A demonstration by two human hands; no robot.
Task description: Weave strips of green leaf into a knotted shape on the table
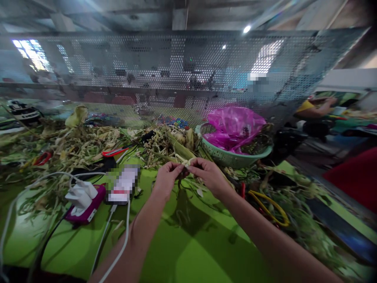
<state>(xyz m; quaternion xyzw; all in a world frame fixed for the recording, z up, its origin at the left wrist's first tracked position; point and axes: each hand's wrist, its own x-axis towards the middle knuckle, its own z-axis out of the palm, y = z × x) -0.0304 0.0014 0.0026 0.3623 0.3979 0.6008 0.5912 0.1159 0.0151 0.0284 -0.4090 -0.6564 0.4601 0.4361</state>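
My left hand (167,177) and my right hand (207,173) meet above the green table (182,243), fingertips pinched together on the pale end of a long green plant stalk (179,148). The stalk runs up and left from my fingers into a heap of dry leaves and husks (88,143). Thin dark stems hang below my hands. Both hands are closed on the stalk's tip.
A green basket (235,157) holding a pink plastic bag (234,124) stands right of the stalk. Red-handled scissors (116,151), a magenta power strip with white chargers (84,202), a phone and yellow-handled scissors (269,206) lie around. A perforated metal screen (176,74) backs the table. Another person's arm (316,108) shows far right.
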